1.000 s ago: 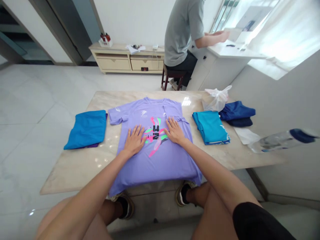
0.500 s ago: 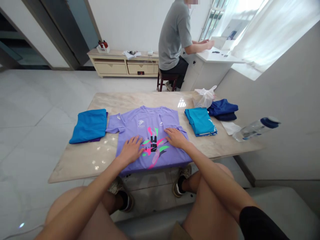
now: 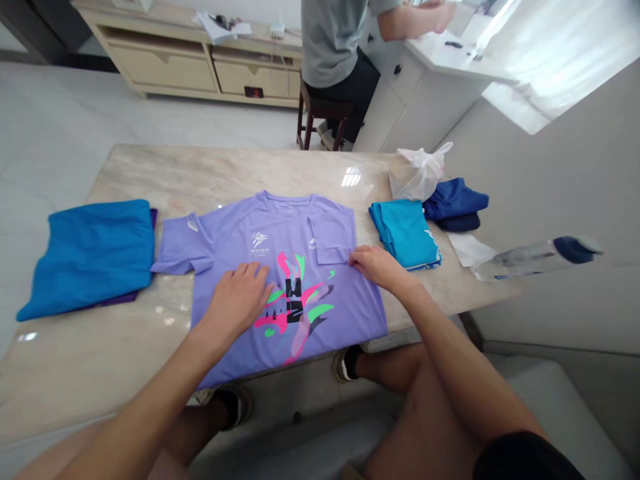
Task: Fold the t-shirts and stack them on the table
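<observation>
A purple T-shirt (image 3: 225, 233) lies spread face up, with a bright print and a white chest logo. Its sleeve on the right is folded inward over the chest; the one on the left sticks out flat. My left hand (image 3: 239, 295) rests on the shirt beside the print, palm down, fingers stretched out. At the right edge of the shirt, by the folded sleeve's lower corner, my right hand (image 3: 377, 265) has its fingers drawn together on the purple fabric. The shirt's lower edge reaches the near edge of the table.
Folded blue clothing (image 3: 100, 253) lies at the left of the marble table (image 3: 175, 167). To the right are a folded turquoise garment (image 3: 405, 233), a white plastic bag (image 3: 420, 173), dark blue clothing (image 3: 456, 200) and a water bottle (image 3: 535, 259). Beyond, a person (image 3: 333, 47) sits on a stool.
My right hand has moved from the print to the shirt's right edge and closed on the fabric. My left hand stays flat on the shirt. The view has tilted down and come closer.
</observation>
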Motion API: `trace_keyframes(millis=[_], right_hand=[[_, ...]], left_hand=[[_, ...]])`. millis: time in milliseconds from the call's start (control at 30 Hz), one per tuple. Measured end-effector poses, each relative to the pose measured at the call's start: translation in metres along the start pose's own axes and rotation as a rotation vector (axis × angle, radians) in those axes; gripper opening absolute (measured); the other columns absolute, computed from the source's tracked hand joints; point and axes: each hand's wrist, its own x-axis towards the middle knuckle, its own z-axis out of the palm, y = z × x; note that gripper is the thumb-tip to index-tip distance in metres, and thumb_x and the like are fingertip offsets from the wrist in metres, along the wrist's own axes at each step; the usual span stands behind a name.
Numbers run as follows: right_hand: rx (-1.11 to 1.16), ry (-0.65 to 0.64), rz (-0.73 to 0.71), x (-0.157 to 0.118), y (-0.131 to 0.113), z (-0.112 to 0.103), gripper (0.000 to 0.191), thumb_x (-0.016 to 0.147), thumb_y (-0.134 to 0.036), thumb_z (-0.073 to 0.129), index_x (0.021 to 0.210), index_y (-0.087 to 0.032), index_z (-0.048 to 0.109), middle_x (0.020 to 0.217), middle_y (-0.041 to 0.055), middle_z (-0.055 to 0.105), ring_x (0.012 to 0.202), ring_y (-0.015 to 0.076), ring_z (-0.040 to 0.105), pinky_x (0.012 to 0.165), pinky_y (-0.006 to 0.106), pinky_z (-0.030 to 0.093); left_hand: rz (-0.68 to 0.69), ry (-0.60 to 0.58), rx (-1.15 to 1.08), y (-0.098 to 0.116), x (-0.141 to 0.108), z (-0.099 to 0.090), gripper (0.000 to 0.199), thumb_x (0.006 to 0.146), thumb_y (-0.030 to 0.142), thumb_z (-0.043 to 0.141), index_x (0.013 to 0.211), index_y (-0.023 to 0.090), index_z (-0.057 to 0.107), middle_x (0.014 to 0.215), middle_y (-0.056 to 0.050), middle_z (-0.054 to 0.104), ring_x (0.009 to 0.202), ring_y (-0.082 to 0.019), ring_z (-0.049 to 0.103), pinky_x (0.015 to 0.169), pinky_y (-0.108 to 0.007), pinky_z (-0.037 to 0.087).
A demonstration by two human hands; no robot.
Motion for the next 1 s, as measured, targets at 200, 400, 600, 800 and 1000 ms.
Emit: trace_keyframes(millis=[200,400,600,800,1000], right_hand=[[0.091,0.14,0.089,-0.001,0.023,-0.026,0.022,0.107,-0.018,0.062,0.117,-0.019,0.082,0.117,0.0104,0.083,0.112,0.0269,0.077,0.097,0.034,0.057],[0.061,0.28,0.035,0.037,-0.014,0.002,0.047,0.115,-0.031,0.049,0.155,-0.01,0.064,0.165,0.0216,0.06,0.152,0.034,0.057,0.128,0.049,0.044],[0.147,0.309,0.08,0.073,-0.032,0.05,0.07,0.118,-0.048,0.035,0.176,-0.007,0.036,0.187,0.0176,0.022,0.175,0.0315,0.019,0.142,0.053,0.02],[0.092,0.228,0.088,0.087,-0.049,0.057,0.075,0.118,-0.053,0.031,0.18,-0.01,0.03,0.188,0.014,0.016,0.177,0.0316,0.01,0.144,0.054,0.011],[0.048,0.194,0.015,0.083,-0.06,0.06,0.073,0.118,-0.054,0.026,0.181,-0.018,0.027,0.188,0.0109,0.014,0.176,0.0298,0.011,0.142,0.057,0.015]], left_hand=[[-0.005,0.145,-0.096,-0.003,0.005,-0.005,0.037,0.112,0.031,0.046,0.13,0.016,0.075,0.13,-0.019,0.077,0.119,-0.035,0.072,0.095,-0.048,0.058],[-0.021,0.172,-0.132,-0.002,0.002,-0.012,0.041,0.111,0.033,0.047,0.135,0.013,0.073,0.128,-0.019,0.078,0.117,-0.035,0.073,0.094,-0.047,0.058],[-0.029,0.122,-0.141,-0.001,-0.004,-0.007,0.039,0.111,0.033,0.051,0.136,0.014,0.073,0.128,-0.018,0.079,0.119,-0.034,0.073,0.094,-0.043,0.058],[-0.077,0.097,-0.123,-0.02,-0.025,-0.003,0.041,0.11,0.034,0.05,0.139,0.014,0.072,0.131,-0.018,0.078,0.121,-0.035,0.072,0.098,-0.047,0.058],[-0.242,0.122,-0.079,-0.081,-0.041,0.0,0.047,0.11,0.037,0.045,0.14,0.01,0.07,0.135,-0.022,0.075,0.122,-0.039,0.07,0.104,-0.052,0.057]])
